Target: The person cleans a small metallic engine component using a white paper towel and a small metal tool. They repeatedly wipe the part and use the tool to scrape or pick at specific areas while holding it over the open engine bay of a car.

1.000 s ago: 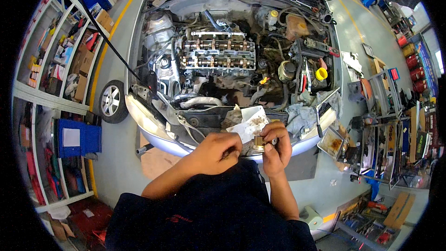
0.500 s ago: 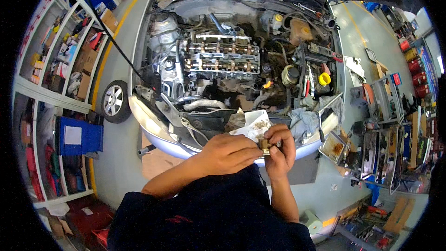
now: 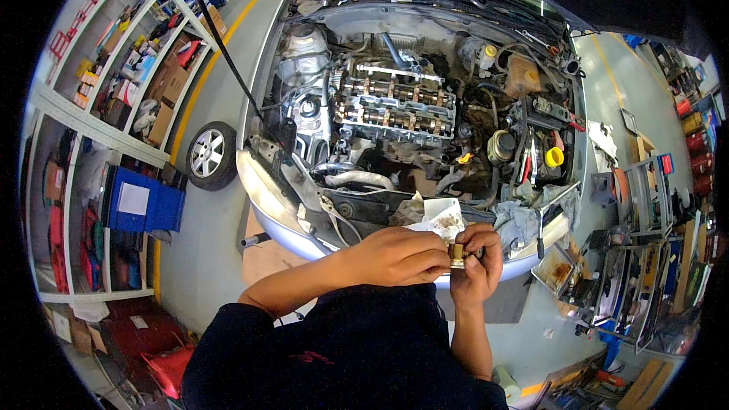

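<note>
Far left I've got pale metal shelving (image 3: 110, 137), straight uprights bent by the lens, crammed with boxes and soft bundles, the outer side lost in the black rim. Then a wheel (image 3: 213, 156), black rubber round silver spokes, and the smooth, curved silvery bumper (image 3: 282, 237), partly covered by my left forearm.

Up ahead the engine (image 3: 399, 102) shows rows of shiny, lobed metal in a grimy bay. My left grip (image 3: 401, 257) has its fingers bunched and curled, tips right beside the fitting; can't tell if they're pinching anything, because the back of the hand blocks the view. A white sheet (image 3: 444, 216) with gritty dark smears runs out of sight behind my hands.

The brassy metal fitting (image 3: 457, 251) is in front of my chest, over the car's nose: blocky body, wider pale rim. As far as I can make out, its axis runs away from me, rim end nearest my body. My right grip (image 3: 480, 258) has it pinched between thumb and fingers, which hide its right side.

Further right, a crumpled grey-blue rag (image 3: 516, 220), then a round yellow cup (image 3: 554, 156), smooth-looking.
</note>
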### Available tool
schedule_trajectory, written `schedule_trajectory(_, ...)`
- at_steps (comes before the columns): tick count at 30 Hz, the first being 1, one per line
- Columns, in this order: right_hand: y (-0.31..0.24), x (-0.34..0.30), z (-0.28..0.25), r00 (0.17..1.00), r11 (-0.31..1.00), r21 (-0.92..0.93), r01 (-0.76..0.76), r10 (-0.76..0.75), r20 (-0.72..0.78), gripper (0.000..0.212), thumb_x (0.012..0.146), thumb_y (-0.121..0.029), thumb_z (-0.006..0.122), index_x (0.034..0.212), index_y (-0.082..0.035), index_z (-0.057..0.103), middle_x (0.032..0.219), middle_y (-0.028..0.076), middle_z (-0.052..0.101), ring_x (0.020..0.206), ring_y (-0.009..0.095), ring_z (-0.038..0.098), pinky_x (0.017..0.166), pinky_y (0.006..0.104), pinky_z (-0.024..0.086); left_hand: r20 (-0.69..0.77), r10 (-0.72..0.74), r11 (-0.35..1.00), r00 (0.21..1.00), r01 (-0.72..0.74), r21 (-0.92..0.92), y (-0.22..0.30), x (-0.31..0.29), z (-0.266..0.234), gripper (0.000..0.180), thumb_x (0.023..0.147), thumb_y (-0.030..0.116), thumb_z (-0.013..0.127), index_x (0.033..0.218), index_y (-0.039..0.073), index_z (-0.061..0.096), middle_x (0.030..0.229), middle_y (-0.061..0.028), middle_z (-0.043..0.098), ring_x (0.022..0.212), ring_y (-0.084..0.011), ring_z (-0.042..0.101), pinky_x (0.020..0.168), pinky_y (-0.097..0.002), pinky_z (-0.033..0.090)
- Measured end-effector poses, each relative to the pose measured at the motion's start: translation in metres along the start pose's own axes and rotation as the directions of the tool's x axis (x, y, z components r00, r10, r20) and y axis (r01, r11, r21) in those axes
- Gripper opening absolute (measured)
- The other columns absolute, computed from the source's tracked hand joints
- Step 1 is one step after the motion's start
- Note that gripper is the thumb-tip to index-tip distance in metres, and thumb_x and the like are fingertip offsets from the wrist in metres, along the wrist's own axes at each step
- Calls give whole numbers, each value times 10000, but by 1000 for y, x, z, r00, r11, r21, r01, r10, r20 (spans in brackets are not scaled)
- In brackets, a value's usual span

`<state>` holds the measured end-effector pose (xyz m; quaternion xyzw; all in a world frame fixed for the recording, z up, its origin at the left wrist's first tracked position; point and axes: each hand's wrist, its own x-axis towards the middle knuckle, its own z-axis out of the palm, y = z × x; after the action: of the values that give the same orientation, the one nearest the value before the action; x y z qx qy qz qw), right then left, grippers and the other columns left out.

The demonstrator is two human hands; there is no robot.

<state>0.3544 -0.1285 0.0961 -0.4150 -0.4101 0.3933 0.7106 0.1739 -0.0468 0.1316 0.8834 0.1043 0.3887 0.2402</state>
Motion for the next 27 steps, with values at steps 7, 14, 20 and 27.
schedule_trajectory(7, -2, -1, -2, 999, 995, -90, 34, -32, 13, 328, 931, -322, 677, 979, -36, 523, 1007, 130, 552, 908, 189, 495, 844, 328, 408, 18, -95, 993, 995, 96, -62, 2, -3, 7, 212, 872, 128, 827, 987, 87, 654, 953, -51, 658, 788, -244, 701, 684, -373, 592)
schedule_trajectory(14, -2, -2, -2, 998, 992, -117, 43, -37, 49, 319, 945, -324, 676, 996, -39, 541, 1020, 129, 571, 913, 184, 509, 858, 336, 419, 103, -176, 968, 979, 191, -162, 2, -5, 6, 240, 863, 116, 822, 1001, 78, 629, 938, -61, 650, 792, -264, 704, 690, -392, 592)
schedule_trajectory(20, -2, -2, -1, 997, 989, -139, 53, -44, 71, 332, 959, -343, 692, 1005, -45, 553, 1029, 129, 582, 926, 190, 520, 874, 347, 428, 136, -162, 976, 977, 180, -126, -1, -6, 3, 236, 863, 124, 805, 978, 75, 604, 919, -61, 619, 777, -268, 700, 688, -402, 592)
schedule_trajectory(27, -1, -3, -5, 991, 972, -216, 88, -63, 119, 260, 948, -267, 666, 1001, -32, 569, 1035, 141, 594, 943, 211, 541, 896, 358, 437, 219, -196, 973, 956, 217, -78, 1, 0, -4, 244, 869, 149, 791, 945, 82, 569, 877, -81, 576, 767, -302, 675, 670, -426, 576)
